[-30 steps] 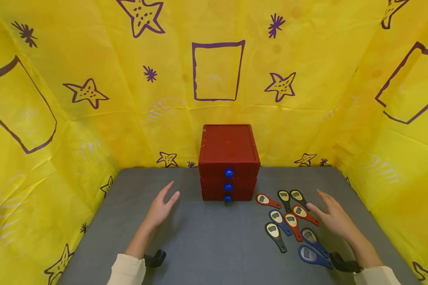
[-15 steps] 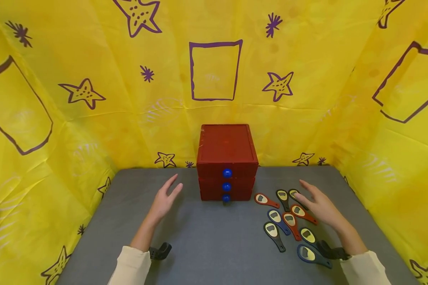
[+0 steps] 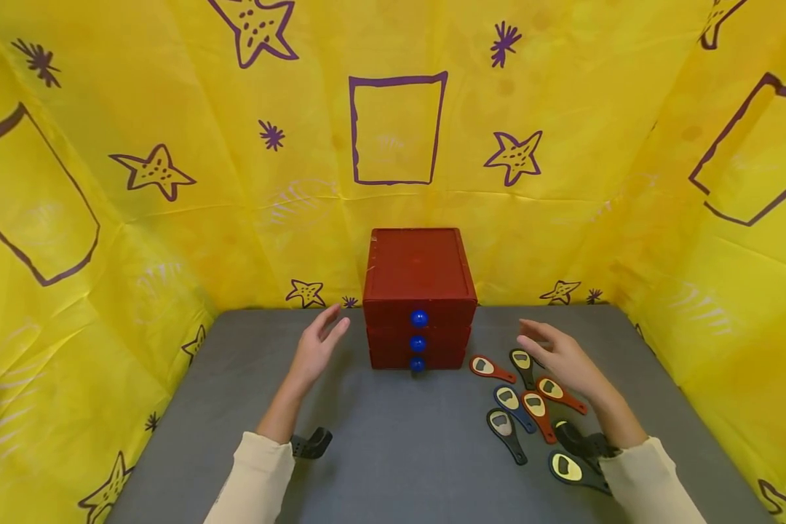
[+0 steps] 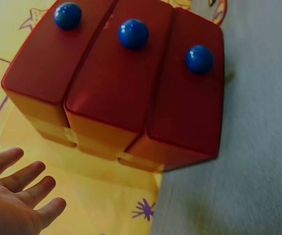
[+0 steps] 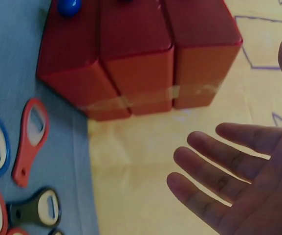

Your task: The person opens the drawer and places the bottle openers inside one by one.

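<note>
- Left hand [image 3: 313,353] is raised to the left of the red drawer box [image 3: 419,266], near it; the left wrist view shows its fingers [image 4: 26,176] stretched and spread, gripping nothing.
- Right hand [image 3: 563,364] is raised on the other side, over the far part of a group of bottle openers [image 3: 539,416]; the right wrist view shows its fingers straight and apart, also gripping nothing.
- The two hands are well apart from each other, and neither touches the box.
- The box stands upright at the back of the grey counter [image 3: 419,466], with three stacked drawers, each bearing a round blue knob [image 3: 419,318].
- Clear tape [image 5: 150,100] runs across the side of the drawers.
- The openers lie flat, right of the box and towards the front: a red opener [image 3: 491,368] is nearest the box, a blue opener [image 3: 514,408] lies in the middle, and a black opener [image 3: 506,435] lies at the near left of the group.
- Right forearm and its black wrist strap partly hide the openers closest to the sleeve [image 3: 655,480].
- Yellow cloth [image 3: 196,247] with purple drawings hangs behind and on both sides.
</note>
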The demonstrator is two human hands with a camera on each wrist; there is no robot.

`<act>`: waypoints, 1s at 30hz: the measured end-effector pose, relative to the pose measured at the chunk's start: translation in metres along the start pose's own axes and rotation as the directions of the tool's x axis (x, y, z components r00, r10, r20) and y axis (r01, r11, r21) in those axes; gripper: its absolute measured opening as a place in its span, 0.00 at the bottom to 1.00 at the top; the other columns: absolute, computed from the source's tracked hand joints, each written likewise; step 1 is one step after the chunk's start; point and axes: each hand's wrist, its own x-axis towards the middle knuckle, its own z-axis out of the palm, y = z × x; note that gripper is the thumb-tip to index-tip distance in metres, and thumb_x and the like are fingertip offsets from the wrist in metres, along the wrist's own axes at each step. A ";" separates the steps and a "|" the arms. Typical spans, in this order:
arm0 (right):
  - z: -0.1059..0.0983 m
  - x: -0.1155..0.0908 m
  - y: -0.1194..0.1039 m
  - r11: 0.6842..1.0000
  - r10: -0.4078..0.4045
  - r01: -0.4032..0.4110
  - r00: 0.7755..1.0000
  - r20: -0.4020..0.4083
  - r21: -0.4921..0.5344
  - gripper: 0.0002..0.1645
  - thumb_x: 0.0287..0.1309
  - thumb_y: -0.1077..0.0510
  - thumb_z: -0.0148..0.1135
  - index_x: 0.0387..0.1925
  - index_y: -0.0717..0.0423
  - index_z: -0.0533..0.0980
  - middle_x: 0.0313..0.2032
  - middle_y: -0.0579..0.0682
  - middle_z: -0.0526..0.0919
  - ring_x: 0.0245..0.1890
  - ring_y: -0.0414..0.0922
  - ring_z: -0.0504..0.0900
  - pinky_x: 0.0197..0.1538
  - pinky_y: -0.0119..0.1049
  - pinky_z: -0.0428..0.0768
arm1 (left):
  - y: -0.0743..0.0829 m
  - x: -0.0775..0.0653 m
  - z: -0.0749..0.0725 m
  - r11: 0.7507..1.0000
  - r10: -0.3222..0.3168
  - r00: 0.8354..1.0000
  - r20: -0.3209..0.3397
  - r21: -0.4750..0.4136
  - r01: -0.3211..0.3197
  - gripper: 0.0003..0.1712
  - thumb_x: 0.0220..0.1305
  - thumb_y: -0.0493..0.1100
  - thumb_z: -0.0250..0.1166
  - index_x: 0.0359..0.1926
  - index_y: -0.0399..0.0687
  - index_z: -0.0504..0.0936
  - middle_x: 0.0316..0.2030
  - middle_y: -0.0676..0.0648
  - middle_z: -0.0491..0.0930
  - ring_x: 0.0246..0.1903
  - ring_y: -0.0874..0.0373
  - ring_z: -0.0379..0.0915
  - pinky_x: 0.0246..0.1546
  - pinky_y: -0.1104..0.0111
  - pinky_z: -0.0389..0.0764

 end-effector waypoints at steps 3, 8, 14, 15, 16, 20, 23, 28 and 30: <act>0.002 0.006 -0.008 0.999 -0.010 0.009 1.000 0.018 0.034 0.35 0.72 0.43 0.48 0.71 0.59 0.61 0.65 0.65 0.71 0.59 0.64 0.74 0.56 0.60 0.75 | 0.004 0.004 0.005 0.999 0.015 1.000 -0.008 -0.032 -0.015 0.33 0.70 0.53 0.59 0.70 0.46 0.65 0.70 0.41 0.65 0.71 0.45 0.58 0.71 0.51 0.60; 0.007 0.015 -0.021 0.996 -0.028 0.024 0.998 0.047 0.091 0.33 0.72 0.45 0.49 0.69 0.62 0.64 0.61 0.66 0.75 0.52 0.56 0.81 0.54 0.53 0.80 | 0.020 0.005 0.011 0.997 0.010 1.000 0.009 -0.071 -0.010 0.33 0.70 0.51 0.58 0.70 0.42 0.64 0.70 0.38 0.64 0.71 0.44 0.58 0.70 0.52 0.61; 0.017 0.025 -0.032 0.990 -0.075 0.067 0.995 0.066 0.125 0.29 0.72 0.49 0.51 0.64 0.66 0.69 0.54 0.65 0.81 0.43 0.49 0.86 0.46 0.43 0.83 | 0.018 0.014 0.018 0.994 0.016 1.000 -0.008 -0.106 -0.017 0.33 0.69 0.52 0.60 0.69 0.44 0.66 0.68 0.40 0.67 0.68 0.45 0.63 0.69 0.53 0.63; 0.018 0.026 -0.034 0.989 -0.079 0.070 0.995 0.066 0.128 0.29 0.72 0.49 0.51 0.63 0.67 0.70 0.52 0.65 0.82 0.41 0.48 0.86 0.45 0.40 0.83 | 0.019 0.015 0.019 0.994 0.017 1.000 -0.016 -0.108 -0.019 0.32 0.69 0.52 0.60 0.69 0.44 0.67 0.68 0.40 0.68 0.68 0.45 0.64 0.69 0.53 0.64; 0.020 0.028 -0.036 0.989 -0.078 0.069 0.995 0.066 0.133 0.28 0.72 0.50 0.51 0.62 0.67 0.70 0.50 0.64 0.83 0.39 0.46 0.86 0.44 0.39 0.83 | 0.020 0.016 0.020 0.994 0.020 0.999 -0.025 -0.109 -0.022 0.32 0.69 0.51 0.60 0.68 0.43 0.68 0.67 0.39 0.69 0.67 0.45 0.65 0.69 0.53 0.65; 0.029 0.034 -0.043 0.985 -0.037 0.023 0.996 0.076 0.173 0.30 0.71 0.46 0.52 0.60 0.67 0.73 0.46 0.61 0.85 0.34 0.43 0.85 0.41 0.34 0.83 | 0.024 0.022 0.024 0.993 0.015 0.998 -0.054 -0.114 -0.021 0.30 0.68 0.50 0.61 0.67 0.41 0.70 0.65 0.40 0.72 0.64 0.46 0.68 0.68 0.54 0.66; 0.038 0.038 -0.048 0.975 -0.003 -0.015 0.996 0.084 0.220 0.32 0.70 0.43 0.53 0.59 0.67 0.74 0.45 0.63 0.85 0.33 0.43 0.85 0.42 0.36 0.83 | 0.026 0.026 0.027 0.993 0.017 0.997 -0.072 -0.112 -0.025 0.30 0.68 0.50 0.61 0.65 0.40 0.72 0.63 0.39 0.73 0.62 0.46 0.70 0.68 0.54 0.66; 0.052 0.046 -0.055 0.951 0.017 -0.044 0.996 0.092 0.307 0.33 0.69 0.42 0.54 0.56 0.68 0.75 0.44 0.68 0.83 0.35 0.52 0.86 0.45 0.44 0.84 | 0.030 0.031 0.031 0.991 0.028 0.994 -0.101 -0.128 -0.041 0.28 0.67 0.49 0.63 0.63 0.39 0.74 0.61 0.38 0.75 0.60 0.46 0.71 0.66 0.54 0.68; 0.057 0.049 -0.058 0.940 0.017 -0.049 0.995 0.098 0.338 0.32 0.69 0.43 0.54 0.54 0.69 0.76 0.43 0.68 0.83 0.36 0.56 0.85 0.45 0.46 0.84 | 0.031 0.033 0.033 0.990 0.033 0.993 -0.113 -0.133 -0.048 0.27 0.67 0.48 0.63 0.62 0.38 0.75 0.60 0.37 0.76 0.59 0.46 0.72 0.65 0.54 0.69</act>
